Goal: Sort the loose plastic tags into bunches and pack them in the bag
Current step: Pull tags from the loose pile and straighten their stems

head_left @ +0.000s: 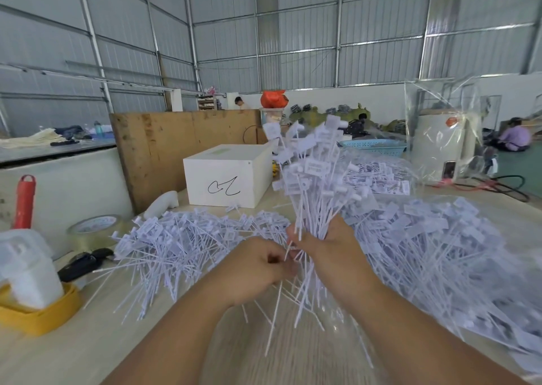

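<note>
My right hand (331, 255) grips a thick bunch of white plastic tags (311, 173) by their stems, heads fanned upward. Just left of it, my left hand (258, 267) pinches the lower ends of a few stems from the same bunch. Loose white tags (176, 238) lie heaped on the wooden table (88, 349) to the left. A larger heap (434, 244) spreads to the right. A clear plastic bag (443, 126) stands open at the far right, behind packed tags (378, 176).
A white box (228, 176) with a scribble sits behind the tags. A tape roll (93, 229), a black object (82, 263), and a white jug on a yellow tray (38, 317) crowd the left edge. A blue basket (375, 145) sits far right; people work in the background.
</note>
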The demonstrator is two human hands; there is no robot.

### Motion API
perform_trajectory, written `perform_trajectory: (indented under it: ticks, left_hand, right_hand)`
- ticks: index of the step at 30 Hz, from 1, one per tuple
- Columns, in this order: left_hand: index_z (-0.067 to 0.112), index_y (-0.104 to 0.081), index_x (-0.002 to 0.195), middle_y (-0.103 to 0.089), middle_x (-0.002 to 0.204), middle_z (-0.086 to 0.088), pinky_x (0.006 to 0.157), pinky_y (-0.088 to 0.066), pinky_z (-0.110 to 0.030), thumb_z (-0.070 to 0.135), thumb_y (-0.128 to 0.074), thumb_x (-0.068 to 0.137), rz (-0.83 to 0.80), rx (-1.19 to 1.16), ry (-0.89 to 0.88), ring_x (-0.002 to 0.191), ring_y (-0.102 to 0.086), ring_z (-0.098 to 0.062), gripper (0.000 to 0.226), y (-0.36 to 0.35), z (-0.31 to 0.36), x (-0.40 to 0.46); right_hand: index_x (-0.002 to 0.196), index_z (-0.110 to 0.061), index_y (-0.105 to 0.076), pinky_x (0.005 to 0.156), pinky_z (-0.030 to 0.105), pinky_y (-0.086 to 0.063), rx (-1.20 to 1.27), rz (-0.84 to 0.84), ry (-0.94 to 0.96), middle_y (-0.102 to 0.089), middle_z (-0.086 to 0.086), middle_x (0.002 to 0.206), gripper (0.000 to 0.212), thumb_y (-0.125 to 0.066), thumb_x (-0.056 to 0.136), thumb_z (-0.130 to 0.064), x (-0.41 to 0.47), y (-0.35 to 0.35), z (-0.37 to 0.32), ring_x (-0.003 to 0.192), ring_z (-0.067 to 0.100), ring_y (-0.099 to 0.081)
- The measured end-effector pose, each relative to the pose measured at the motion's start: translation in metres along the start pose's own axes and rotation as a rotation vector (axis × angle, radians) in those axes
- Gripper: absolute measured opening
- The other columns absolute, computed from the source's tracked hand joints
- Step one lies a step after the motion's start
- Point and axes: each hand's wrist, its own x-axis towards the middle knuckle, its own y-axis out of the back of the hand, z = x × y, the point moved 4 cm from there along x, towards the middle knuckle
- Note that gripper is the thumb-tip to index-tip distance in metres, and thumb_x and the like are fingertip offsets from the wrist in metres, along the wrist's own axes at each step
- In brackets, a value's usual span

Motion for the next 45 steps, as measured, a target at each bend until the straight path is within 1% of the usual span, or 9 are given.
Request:
perform_trajectory:
  ticks: [3, 8, 12, 19, 27, 30, 36, 40, 45]
  left_hand:
    - [0.016, -0.062, 0.060, -0.047, 0.054, 0.001, 0.057, -0.034, -0.027, 0.026, -0.072, 0.087, 0.082, -0.103, -0.048, 0.052, -0.041, -0.015, 0.031, -0.002, 0.004, 0.000]
    - [0.007, -0.071, 0.077, -0.052, 0.059, -0.006, 0.057, -0.036, -0.027, 0.021, -0.075, 0.084, 0.110, -0.241, -0.078, 0.053, -0.043, -0.015, 0.015, -0.003, 0.009, 0.001]
    - [0.010, -0.066, 0.067, -0.053, 0.055, 0.000, 0.054, -0.040, -0.022, 0.017, -0.076, 0.083, 0.073, -0.218, -0.044, 0.051, -0.045, -0.012, 0.020, 0.007, 0.004, -0.001]
    - [0.023, -0.069, 0.061, -0.062, 0.057, 0.004, 0.047, -0.037, -0.017, 0.020, -0.073, 0.086, 0.073, -0.186, 0.093, 0.050, -0.051, -0.007, 0.026, 0.033, -0.006, -0.007]
    - [0.011, -0.070, 0.085, -0.067, 0.069, 0.004, 0.049, -0.039, -0.024, 0.021, -0.055, 0.098, 0.246, -0.275, 0.142, 0.057, -0.056, -0.011, 0.022, 0.025, -0.006, -0.001]
    - [0.010, -0.066, 0.087, -0.066, 0.079, -0.003, 0.049, -0.043, -0.025, 0.014, -0.051, 0.098, 0.276, -0.271, 0.150, 0.062, -0.059, -0.014, 0.019, 0.014, -0.002, -0.001]
    - [0.021, -0.069, 0.062, -0.063, 0.065, 0.004, 0.064, -0.051, -0.024, 0.016, -0.054, 0.072, 0.108, -0.545, 0.181, 0.062, -0.058, -0.010, 0.019, -0.014, 0.017, 0.006]
    - [-0.003, -0.061, 0.103, -0.057, 0.095, -0.017, 0.078, -0.042, -0.035, 0.010, -0.051, 0.057, 0.028, -0.757, -0.022, 0.091, -0.054, -0.025, 0.049, -0.010, 0.014, 0.002]
    - [0.002, -0.067, 0.105, -0.070, 0.089, -0.012, 0.066, -0.053, -0.027, 0.005, -0.077, 0.060, 0.088, -0.919, 0.021, 0.079, -0.068, -0.021, 0.047, -0.009, 0.011, 0.004]
  right_hand:
    - [0.100, -0.012, -0.064, 0.076, 0.036, -0.055, 0.013, 0.011, -0.015, -0.072, 0.012, 0.092, 0.016, -0.068, 0.087, -0.004, 0.001, 0.002, 0.002, 0.083, 0.020, -0.069]
    - [0.110, -0.007, -0.062, 0.074, 0.034, -0.057, 0.125, 0.004, -0.069, -0.073, 0.013, 0.097, 0.024, -0.067, 0.087, 0.000, 0.003, 0.002, 0.005, 0.087, 0.024, -0.070]
    - [0.112, -0.013, -0.061, 0.072, 0.037, -0.059, 0.131, -0.019, -0.085, -0.074, 0.007, 0.096, 0.025, -0.065, 0.089, -0.003, 0.002, 0.002, 0.007, 0.082, 0.023, -0.073]
    - [0.104, -0.003, -0.058, 0.070, 0.046, -0.057, 0.134, 0.054, -0.154, -0.068, 0.008, 0.066, 0.023, -0.067, 0.084, 0.004, 0.001, 0.006, 0.013, 0.059, 0.022, -0.064]
    - [0.092, -0.012, -0.060, 0.053, 0.026, -0.048, -0.030, -0.038, -0.112, -0.064, 0.003, 0.060, 0.016, -0.064, 0.086, 0.002, -0.005, 0.000, 0.011, 0.053, 0.016, -0.060]
    - [0.078, -0.028, -0.065, 0.049, 0.021, -0.045, -0.179, -0.134, -0.045, -0.063, -0.005, 0.059, 0.034, -0.060, 0.083, 0.005, -0.010, -0.011, 0.007, 0.052, 0.008, -0.058]
    - [0.104, -0.025, -0.065, 0.073, 0.017, -0.047, -0.416, -0.222, 0.021, -0.066, -0.010, 0.094, 0.044, -0.053, 0.079, 0.009, -0.014, -0.020, 0.005, 0.090, 0.005, -0.063]
    - [0.120, -0.025, -0.058, 0.089, 0.024, -0.050, -0.516, -0.249, 0.071, -0.065, -0.009, 0.109, 0.048, -0.051, 0.082, 0.003, -0.013, -0.020, 0.002, 0.104, 0.005, -0.060]
    - [0.127, -0.022, -0.046, 0.090, 0.041, -0.052, -0.641, -0.314, 0.051, -0.063, -0.001, 0.115, 0.037, -0.053, 0.091, -0.013, -0.015, -0.023, 0.007, 0.106, 0.016, -0.062]
